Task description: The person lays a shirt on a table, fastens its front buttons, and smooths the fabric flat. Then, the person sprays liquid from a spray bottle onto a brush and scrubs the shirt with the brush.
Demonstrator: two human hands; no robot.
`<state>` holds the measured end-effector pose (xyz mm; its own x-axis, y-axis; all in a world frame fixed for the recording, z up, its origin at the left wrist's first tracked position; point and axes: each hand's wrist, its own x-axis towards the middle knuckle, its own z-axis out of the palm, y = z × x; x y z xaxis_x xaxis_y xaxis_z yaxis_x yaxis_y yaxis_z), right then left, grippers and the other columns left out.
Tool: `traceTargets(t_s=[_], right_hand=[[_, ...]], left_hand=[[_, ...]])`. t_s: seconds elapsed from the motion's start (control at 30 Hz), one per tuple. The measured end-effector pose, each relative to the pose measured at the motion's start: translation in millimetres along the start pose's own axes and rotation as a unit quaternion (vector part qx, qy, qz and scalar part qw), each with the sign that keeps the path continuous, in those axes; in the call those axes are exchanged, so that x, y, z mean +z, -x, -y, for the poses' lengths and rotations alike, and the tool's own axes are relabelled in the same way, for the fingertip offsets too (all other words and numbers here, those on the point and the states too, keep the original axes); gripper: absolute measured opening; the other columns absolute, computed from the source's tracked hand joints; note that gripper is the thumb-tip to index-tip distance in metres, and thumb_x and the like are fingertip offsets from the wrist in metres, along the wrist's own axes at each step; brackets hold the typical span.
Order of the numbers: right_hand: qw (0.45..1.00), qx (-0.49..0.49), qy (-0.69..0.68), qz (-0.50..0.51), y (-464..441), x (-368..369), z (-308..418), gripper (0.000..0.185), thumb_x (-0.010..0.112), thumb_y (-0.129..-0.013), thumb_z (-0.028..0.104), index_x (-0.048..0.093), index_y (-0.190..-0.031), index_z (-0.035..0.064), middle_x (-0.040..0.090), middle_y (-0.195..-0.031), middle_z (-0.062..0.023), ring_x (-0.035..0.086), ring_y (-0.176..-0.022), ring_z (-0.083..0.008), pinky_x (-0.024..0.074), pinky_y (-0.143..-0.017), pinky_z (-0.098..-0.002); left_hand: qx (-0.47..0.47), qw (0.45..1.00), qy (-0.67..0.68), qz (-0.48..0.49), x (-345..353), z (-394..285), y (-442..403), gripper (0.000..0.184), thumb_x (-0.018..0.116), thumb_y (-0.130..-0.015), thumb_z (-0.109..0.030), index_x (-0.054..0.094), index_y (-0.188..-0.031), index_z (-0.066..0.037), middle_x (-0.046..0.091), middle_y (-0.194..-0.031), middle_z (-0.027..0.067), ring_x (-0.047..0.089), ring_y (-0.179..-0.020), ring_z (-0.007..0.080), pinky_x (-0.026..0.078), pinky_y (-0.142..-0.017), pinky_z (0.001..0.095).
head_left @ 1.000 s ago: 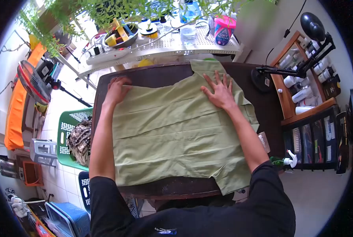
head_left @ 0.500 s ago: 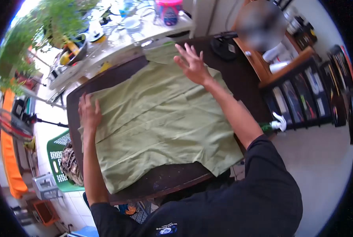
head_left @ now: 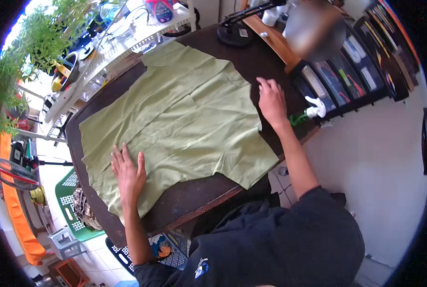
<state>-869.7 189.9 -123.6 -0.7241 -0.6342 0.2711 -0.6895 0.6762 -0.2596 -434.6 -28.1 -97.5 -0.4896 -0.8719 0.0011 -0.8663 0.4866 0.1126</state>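
Observation:
A light green, creased garment [head_left: 189,115] lies spread out on a dark brown table [head_left: 208,196]. Its outline has notched edges, and folds run across its middle. My left hand [head_left: 129,176] rests on the lower left part of the cloth, fingers stretched and apart. Just off the cloth's right edge, over the dark tabletop, is my right hand [head_left: 272,103]; its fingers are slightly bent and hold nothing. A green spray bottle with a white trigger head [head_left: 314,108] lies close to that hand, at the table's right side.
A black lamp base [head_left: 235,36] stands at the table's far side. Behind is a white perforated shelf [head_left: 127,43] with a pink-and-blue tub [head_left: 161,9]. Dark drawers [head_left: 337,79] stand to the right. A green basket [head_left: 70,203] and a fan [head_left: 15,173] are to the left.
My right hand has moved off the cloth's upper part to beside its right edge. My left hand has gone from the left edge onto the cloth. The view has shifted.

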Motion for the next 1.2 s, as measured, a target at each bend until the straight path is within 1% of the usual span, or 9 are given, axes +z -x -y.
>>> traceTargets(t_s=[0.1,0.23,0.43,0.73,0.9,1.0,1.07,1.13,1.2], right_hand=[[0.998,-0.003,0.042,-0.040,-12,3,-5,0.038,0.061,-0.106,0.011,0.066,-0.143,0.0077,0.067,-0.130,-0.0164,0.066,-0.112,-0.0386,0.0531,-0.099,-0.0461],[0.953,-0.160,0.034,-0.257,-9,-22,17,0.037,0.064,-0.104,0.014,0.064,-0.140,0.0064,0.066,-0.125,-0.0159,0.065,-0.107,-0.0365,0.0520,-0.096,-0.0470],[0.991,-0.035,-0.128,-0.016,148,-75,46,0.046,0.071,-0.101,0.017,0.059,-0.144,0.0067,0.067,-0.115,-0.0152,0.066,-0.098,-0.0339,0.0536,-0.087,-0.0449],[0.920,0.168,-0.258,0.244,203,-136,38,0.054,0.070,-0.100,0.007,0.056,-0.152,0.0053,0.069,-0.103,-0.0076,0.062,-0.077,-0.0200,0.0515,-0.071,-0.0349],[0.965,0.088,-0.144,0.200,198,-137,26,0.058,0.071,-0.100,0.008,0.055,-0.156,0.0076,0.069,-0.102,-0.0046,0.060,-0.073,-0.0166,0.0513,-0.070,-0.0333],[0.970,0.042,-0.161,0.175,157,-116,45,0.061,0.072,-0.100,0.009,0.054,-0.158,0.0083,0.071,-0.114,-0.0087,0.067,-0.086,-0.0226,0.0549,-0.080,-0.0351],[0.974,-0.140,-0.175,0.032,127,-79,58,0.061,0.073,-0.103,0.022,0.053,-0.160,0.0108,0.065,-0.141,-0.0158,0.067,-0.119,-0.0328,0.0531,-0.103,-0.0409],[0.979,-0.143,-0.113,0.087,98,-48,70,0.064,0.063,-0.109,0.044,0.049,-0.165,0.0162,0.044,-0.170,-0.0211,0.044,-0.154,-0.0431,0.0353,-0.127,-0.0512],[0.980,-0.136,-0.063,0.131,77,-17,68,0.070,0.056,-0.109,0.055,0.045,-0.168,0.0197,0.035,-0.175,-0.0219,0.034,-0.159,-0.0464,0.0268,-0.130,-0.0568]], left_hand=[[0.001,1.000,0.005,0.023,-2,-16,5,0.073,0.051,-0.114,-0.047,0.037,-0.169,-0.002,0.027,-0.178,0.0260,0.028,-0.164,0.0454,0.023,-0.132,0.0555],[-0.002,0.999,0.042,-0.027,-11,-24,26,0.070,0.053,-0.114,-0.044,0.039,-0.168,-0.002,0.029,-0.178,0.0251,0.028,-0.164,0.0444,0.023,-0.132,0.0560],[-0.074,0.989,0.108,-0.073,-9,-2,62,0.058,0.059,-0.111,-0.035,0.051,-0.160,-0.004,0.038,-0.174,0.0226,0.033,-0.162,0.0418,0.027,-0.130,0.0553],[0.117,0.958,0.227,-0.132,-7,-68,74,0.043,0.071,-0.100,-0.016,0.065,-0.142,-0.010,0.052,-0.165,0.0168,0.044,-0.156,0.0371,0.031,-0.128,0.0527],[0.051,0.969,0.201,-0.135,-3,-61,73,0.045,0.070,-0.102,-0.021,0.065,-0.145,-0.010,0.051,-0.166,0.0169,0.043,-0.156,0.0388,0.031,-0.127,0.0537],[-0.037,0.983,0.146,-0.107,-3,-28,66,0.052,0.066,-0.104,-0.030,0.059,-0.153,-0.013,0.044,-0.170,0.0179,0.038,-0.159,0.0405,0.029,-0.129,0.0553],[-0.118,0.986,0.094,-0.072,-4,0,61,0.060,0.062,-0.107,-0.039,0.053,-0.161,-0.015,0.038,-0.175,0.0189,0.033,-0.162,0.0421,0.026,-0.131,0.0569],[-0.149,0.985,0.072,-0.045,-5,23,59,0.064,0.060,-0.107,-0.044,0.048,-0.164,-0.016,0.034,-0.177,0.0191,0.030,-0.163,0.0426,0.024,-0.131,0.0577],[-0.189,0.981,0.047,0.007,-6,45,49,0.073,0.055,-0.108,-0.053,0.039,-0.171,-0.019,0.025,-0.180,0.0194,0.024,-0.166,0.0436,0.020,-0.133,0.0593]])
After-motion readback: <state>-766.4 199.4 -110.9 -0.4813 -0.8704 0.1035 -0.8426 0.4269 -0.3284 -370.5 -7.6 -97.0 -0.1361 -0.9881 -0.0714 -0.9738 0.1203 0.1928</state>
